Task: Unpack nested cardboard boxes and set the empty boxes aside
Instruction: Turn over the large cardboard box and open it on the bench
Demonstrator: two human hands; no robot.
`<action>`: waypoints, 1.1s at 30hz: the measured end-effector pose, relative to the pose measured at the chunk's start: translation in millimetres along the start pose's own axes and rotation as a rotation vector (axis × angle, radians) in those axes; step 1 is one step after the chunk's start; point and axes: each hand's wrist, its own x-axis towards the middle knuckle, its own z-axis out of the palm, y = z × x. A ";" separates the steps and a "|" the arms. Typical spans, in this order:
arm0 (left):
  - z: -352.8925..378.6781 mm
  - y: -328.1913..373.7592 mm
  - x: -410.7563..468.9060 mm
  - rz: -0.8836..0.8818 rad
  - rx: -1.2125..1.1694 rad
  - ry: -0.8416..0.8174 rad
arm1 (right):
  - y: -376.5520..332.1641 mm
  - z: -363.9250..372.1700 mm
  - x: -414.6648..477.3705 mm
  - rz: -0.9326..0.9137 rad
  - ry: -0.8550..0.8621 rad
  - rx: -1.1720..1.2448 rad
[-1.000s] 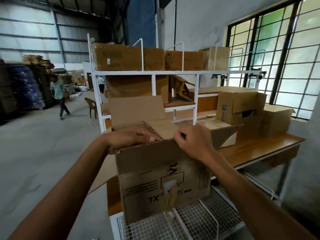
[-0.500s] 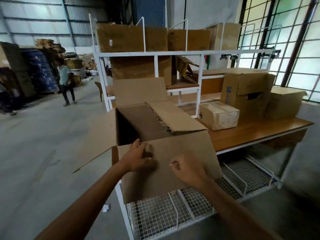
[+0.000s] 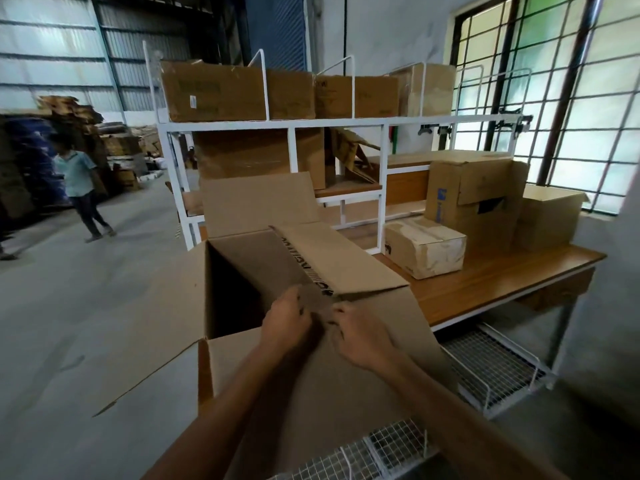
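Observation:
A large cardboard box (image 3: 346, 382) stands at the near end of the wooden table (image 3: 485, 282), its top flaps spread open. The left part of its inside is dark and nothing shows there. A second cardboard panel with printed lettering (image 3: 332, 261) lies across the right part of the opening. My left hand (image 3: 285, 320) and my right hand (image 3: 362, 336) meet at the near edge of that panel, fingers curled onto the cardboard there. The near flap hangs down toward me under both forearms.
A small taped box (image 3: 426, 247), a taller box with a blue mark (image 3: 474, 199) and an open box (image 3: 550, 216) sit on the table. A white metal rack (image 3: 294, 147) behind holds several boxes. Wire shelf (image 3: 491, 368) below. A person (image 3: 79, 188) walks at left.
The near flap has swung down toward me and the box top now lies open. Both hands slid up from the flap's face to the inner panel's near edge and came together.

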 end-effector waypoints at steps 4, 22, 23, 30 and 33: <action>18.2 2.6 37.1 -0.183 -0.296 -0.062 | 14.9 0.9 28.4 -0.022 -0.035 -0.028; 109.9 75.4 109.3 -0.084 -0.552 -0.419 | 143.3 -26.7 100.6 0.119 0.121 -0.136; 114.2 73.7 110.4 -0.038 -0.459 -0.461 | 152.1 -22.9 102.0 0.139 0.083 -0.178; 119.1 80.7 97.1 -0.029 -0.132 -0.665 | 177.6 4.6 99.2 0.389 -0.199 0.047; 116.4 90.1 85.4 -0.039 -0.106 -0.638 | 183.0 6.4 94.6 0.363 -0.160 0.069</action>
